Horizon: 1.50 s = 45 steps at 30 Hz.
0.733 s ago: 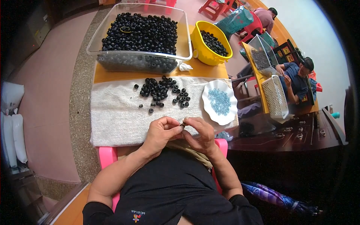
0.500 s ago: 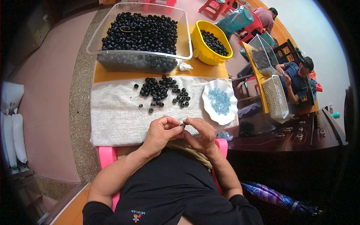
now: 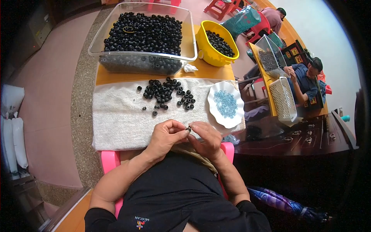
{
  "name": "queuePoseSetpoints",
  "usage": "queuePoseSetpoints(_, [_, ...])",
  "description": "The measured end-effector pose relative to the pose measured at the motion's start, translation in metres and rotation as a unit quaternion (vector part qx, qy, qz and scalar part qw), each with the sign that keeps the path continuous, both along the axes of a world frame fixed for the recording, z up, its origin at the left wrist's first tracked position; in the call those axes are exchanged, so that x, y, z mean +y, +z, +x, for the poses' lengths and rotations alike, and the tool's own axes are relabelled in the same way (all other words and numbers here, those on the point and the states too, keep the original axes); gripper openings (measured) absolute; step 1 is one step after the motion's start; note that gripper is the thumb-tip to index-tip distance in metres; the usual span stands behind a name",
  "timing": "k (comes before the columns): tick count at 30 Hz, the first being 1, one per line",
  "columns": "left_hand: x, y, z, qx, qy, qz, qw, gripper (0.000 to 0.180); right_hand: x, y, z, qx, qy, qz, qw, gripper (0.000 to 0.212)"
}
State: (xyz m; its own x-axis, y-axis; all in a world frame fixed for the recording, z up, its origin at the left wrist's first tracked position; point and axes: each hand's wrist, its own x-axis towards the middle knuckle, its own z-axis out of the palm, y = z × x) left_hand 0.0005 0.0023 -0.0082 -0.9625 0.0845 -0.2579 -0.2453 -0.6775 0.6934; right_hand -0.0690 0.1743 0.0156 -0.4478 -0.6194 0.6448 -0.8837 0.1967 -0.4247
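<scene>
Our left hand (image 3: 164, 135) and right hand (image 3: 206, 136) pinch one small black bead (image 3: 188, 128) between closed fingertips above the towel (image 3: 119, 116); loosening either grip could drop it.

Even, bright daylight across the centre; shadows soft and short. Mild glare on the rim of the clear plastic bin (image 3: 116, 50) at upper left and on the dark glossy table (image 3: 309, 135) at right. Strong fisheye bending toward the rim; corners fall to black vignette. Centre sharp, edges softer, lower right dim and murky.
</scene>
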Motion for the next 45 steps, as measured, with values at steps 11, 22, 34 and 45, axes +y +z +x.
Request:
queuePoseSetpoints(11, [0.0,-0.006,0.002,0.027,-0.013,-0.009,1.0,0.014,-0.002,0.007,0.008,-0.019,-0.014,0.005,1.0,0.04])
queuePoseSetpoints(22, [0.0,-0.004,0.002,0.034,-0.022,-0.018,0.999,0.013,0.0,0.011,0.006,-0.068,0.028,0.007,0.997,0.04])
queuePoseSetpoints(34, [-0.003,-0.009,0.002,0.042,-0.03,-0.027,0.998,0.014,0.0,0.009,0.008,-0.075,0.045,0.015,0.996,0.036])
queuePoseSetpoints(45, [-0.002,-0.001,-0.001,0.013,-0.021,-0.003,1.0,0.015,-0.001,-0.002,0.007,-0.078,0.0,-0.022,0.997,0.044])
